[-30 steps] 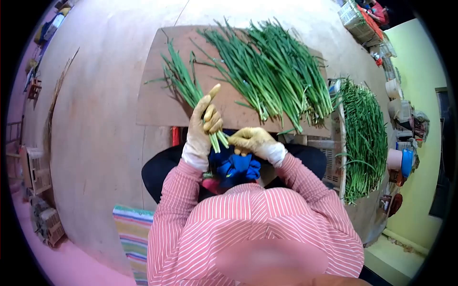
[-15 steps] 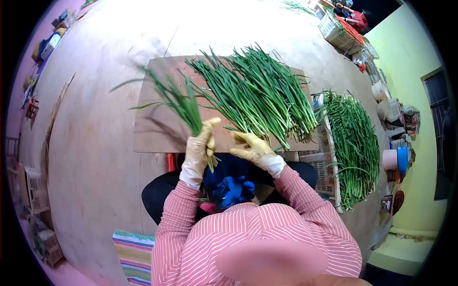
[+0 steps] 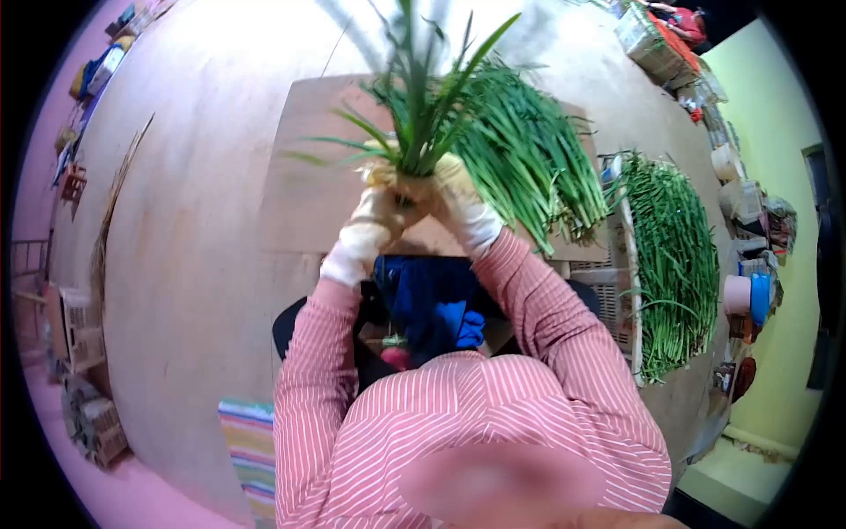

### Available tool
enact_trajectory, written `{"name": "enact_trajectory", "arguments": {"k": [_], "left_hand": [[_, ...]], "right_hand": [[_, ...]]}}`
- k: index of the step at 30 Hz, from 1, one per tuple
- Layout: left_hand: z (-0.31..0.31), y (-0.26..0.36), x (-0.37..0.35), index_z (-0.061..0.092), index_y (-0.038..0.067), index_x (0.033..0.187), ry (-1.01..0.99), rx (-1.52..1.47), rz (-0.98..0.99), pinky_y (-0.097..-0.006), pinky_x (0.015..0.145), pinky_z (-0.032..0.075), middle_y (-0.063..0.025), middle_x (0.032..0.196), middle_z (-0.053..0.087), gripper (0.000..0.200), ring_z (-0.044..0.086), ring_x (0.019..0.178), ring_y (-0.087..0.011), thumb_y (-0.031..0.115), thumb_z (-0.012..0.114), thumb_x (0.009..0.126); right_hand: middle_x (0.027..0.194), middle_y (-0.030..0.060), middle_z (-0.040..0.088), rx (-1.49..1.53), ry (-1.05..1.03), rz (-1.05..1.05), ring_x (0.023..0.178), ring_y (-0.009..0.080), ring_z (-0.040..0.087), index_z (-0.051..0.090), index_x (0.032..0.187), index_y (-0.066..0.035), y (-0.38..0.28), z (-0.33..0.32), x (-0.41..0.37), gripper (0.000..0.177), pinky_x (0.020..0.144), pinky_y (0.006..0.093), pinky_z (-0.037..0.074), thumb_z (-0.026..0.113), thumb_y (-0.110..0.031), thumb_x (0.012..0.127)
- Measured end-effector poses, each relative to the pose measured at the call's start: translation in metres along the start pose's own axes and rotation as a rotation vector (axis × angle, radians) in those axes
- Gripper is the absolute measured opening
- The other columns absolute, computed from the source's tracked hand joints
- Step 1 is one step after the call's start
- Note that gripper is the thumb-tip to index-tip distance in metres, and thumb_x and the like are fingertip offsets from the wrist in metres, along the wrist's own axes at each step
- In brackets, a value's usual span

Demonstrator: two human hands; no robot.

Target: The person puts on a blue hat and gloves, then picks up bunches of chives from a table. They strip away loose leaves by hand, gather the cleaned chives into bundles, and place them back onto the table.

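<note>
No readable text, label, brand, number or sign shows on anything here.

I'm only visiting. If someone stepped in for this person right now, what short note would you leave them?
Left hand: gloved, closed round the base of the bunch.
Right hand: gloved, closed on the same base, close against the left.
The bunch is held upright above the board, leaves fanning upward.
Done, it seems: a large pile lies on the board's right side.
Left, probably: the greens in the crate further right; the bunch in hand is not yet set down.
</note>
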State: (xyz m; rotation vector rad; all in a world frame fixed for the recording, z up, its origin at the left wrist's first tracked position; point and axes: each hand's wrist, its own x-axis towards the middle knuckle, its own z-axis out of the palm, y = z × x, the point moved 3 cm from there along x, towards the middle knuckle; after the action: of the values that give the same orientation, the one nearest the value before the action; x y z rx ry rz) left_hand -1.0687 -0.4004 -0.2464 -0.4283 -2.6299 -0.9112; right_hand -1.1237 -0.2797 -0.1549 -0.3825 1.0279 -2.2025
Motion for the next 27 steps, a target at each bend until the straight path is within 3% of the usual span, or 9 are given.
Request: {"name": "enact_trajectory", "arguments": {"k": [2, 3, 5, 7, 8, 9, 12, 19, 27], "left_hand": [[-0.032, 0.016, 0.004, 0.061, 0.003, 0.109, 0.062, -0.305, 0.012, -0.0287, 0.067, 0.049, -0.0075, 0.095, 0.060, 0.025, 0.059, 0.078, -0.0183, -0.002, 0.054, 0.085], [-0.040, 0.017, 0.007, 0.059, 0.002, 0.112, 0.100, -0.460, 0.024, -0.0277, 0.071, 0.050, -0.0083, 0.097, 0.060, 0.029, 0.060, 0.081, -0.0195, -0.003, 0.053, 0.084], [-0.022, -0.008, -0.001, 0.060, -0.001, 0.109, 0.022, -0.460, -0.060, -0.0287, 0.073, 0.050, -0.0101, 0.101, 0.060, 0.027, 0.060, 0.085, -0.0221, -0.001, 0.056, 0.082], [-0.016, -0.008, 0.009, 0.057, 0.003, 0.116, 0.056, -0.404, -0.197, -0.0278, 0.077, 0.049, -0.0052, 0.108, 0.061, 0.023, 0.059, 0.091, -0.0131, 0.012, 0.047, 0.097], [0.031, -0.059, 0.004, 0.059, 0.001, 0.116, -0.134, -0.886, -0.639, -0.0281, 0.081, 0.049, -0.0051, 0.108, 0.063, 0.025, 0.058, 0.092, -0.0126, 0.013, 0.047, 0.098], [0.029, -0.055, 0.007, 0.059, 0.001, 0.116, -0.142, -0.886, -0.645, -0.0281, 0.081, 0.049, -0.0051, 0.108, 0.063, 0.025, 0.058, 0.092, -0.0126, 0.013, 0.047, 0.098], [0.008, -0.030, 0.032, 0.065, 0.000, 0.106, 0.000, -0.869, -0.218, -0.0265, 0.077, 0.049, -0.0038, 0.093, 0.067, 0.024, 0.058, 0.085, -0.0106, 0.020, 0.055, 0.097], [-0.017, -0.034, 0.033, 0.060, -0.003, 0.109, 0.112, -1.874, -0.590, -0.0418, 0.086, 0.055, -0.0111, 0.093, 0.066, 0.025, 0.065, 0.089, -0.0264, 0.019, 0.055, 0.097], [-0.016, -0.027, 0.021, 0.058, -0.004, 0.109, 0.200, -1.979, -0.647, -0.0439, 0.086, 0.053, -0.0081, 0.085, 0.062, 0.030, 0.063, 0.085, -0.0281, 0.022, 0.058, 0.096]], "right_hand": [[0.112, 0.0114, 0.065, -0.146, 0.018, 0.025, 0.092, 0.0177, 0.064, 0.058, 0.122, 0.000, 0.026, -0.024, 0.017, 0.033, 0.079, 0.0285, 0.051, 0.060, -0.013, 0.092], [0.116, 0.0121, 0.063, -0.740, 0.041, 0.134, 0.097, 0.0196, 0.063, 0.057, 0.124, 0.000, 0.015, -0.021, 0.008, 0.033, 0.085, 0.0303, 0.051, 0.056, -0.014, 0.094], [0.115, 0.0104, 0.063, -0.831, -0.149, -0.315, 0.100, 0.0184, 0.061, 0.056, 0.125, 0.000, 0.032, -0.050, 0.018, 0.035, 0.085, 0.0308, 0.051, 0.057, -0.016, 0.094], [0.111, 0.0123, 0.064, -0.749, -0.040, -0.356, 0.098, 0.0193, 0.061, 0.058, 0.122, -0.001, 0.065, -0.091, 0.043, 0.038, 0.085, 0.0315, 0.050, 0.061, -0.022, 0.092], [0.108, 0.0142, 0.064, -0.667, 0.073, -0.409, 0.096, 0.0202, 0.060, 0.060, 0.120, -0.002, 0.073, -0.103, 0.047, 0.041, 0.086, 0.0323, 0.048, 0.065, -0.028, 0.089], [0.107, 0.0135, 0.064, -0.974, -0.078, -0.033, 0.096, 0.0199, 0.059, 0.061, 0.117, -0.003, 0.026, -0.044, 0.031, 0.043, 0.088, 0.0307, 0.046, 0.071, -0.030, 0.085], [0.108, 0.0060, 0.065, -0.821, -0.066, 0.063, 0.097, 0.0153, 0.058, 0.061, 0.117, -0.003, -0.002, -0.013, 0.025, 0.052, 0.089, 0.0284, 0.045, 0.079, -0.032, 0.078], [0.130, 0.0134, 0.056, -0.820, 0.029, 0.172, 0.122, 0.0172, 0.051, 0.048, 0.135, 0.002, 0.013, -0.072, -0.003, 0.060, 0.102, 0.0286, 0.040, 0.061, -0.039, 0.093], [0.091, 0.0111, 0.068, -0.315, -0.045, 0.487, 0.078, 0.0159, 0.067, 0.056, 0.114, 0.000, 0.060, -0.055, -0.020, 0.053, 0.071, 0.0276, 0.054, 0.065, -0.045, 0.088]]}}
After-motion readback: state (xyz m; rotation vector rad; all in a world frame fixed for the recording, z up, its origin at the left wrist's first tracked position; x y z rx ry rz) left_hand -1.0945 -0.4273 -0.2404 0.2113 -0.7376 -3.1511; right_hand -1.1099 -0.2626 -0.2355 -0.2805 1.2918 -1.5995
